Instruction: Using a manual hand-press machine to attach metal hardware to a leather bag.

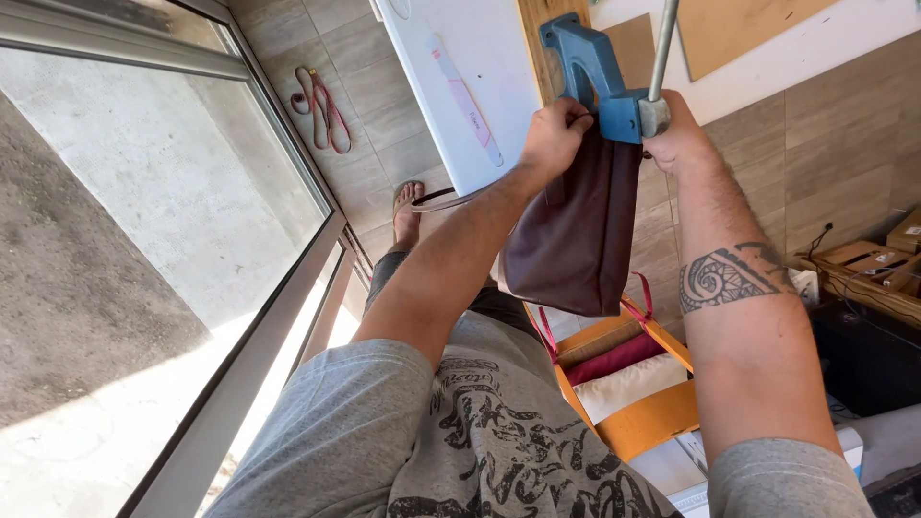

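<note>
Pouch [574, 240], dark brown, soft leather-like cloth with a smooth matte face, hangs limp from a blue metal press [600, 82], its top edge tucked into the tool's mouth. Your left hand [554, 134] has fingers closed together, pinching the pouch's upper edge just beside the press. Your right hand [676, 134] is wrapped tight on the base of the grey metal lever [662, 48], a plain round rod rising out of view. Below the pouch: an orange box [643, 408], open, holding folded red and cream cloth. Behind the press: a white board [470, 86] and a wooden plank. Red straps [321, 105] lie on the grey tiled floor [384, 67], well apart, beside a sliding glass door [173, 221].
</note>
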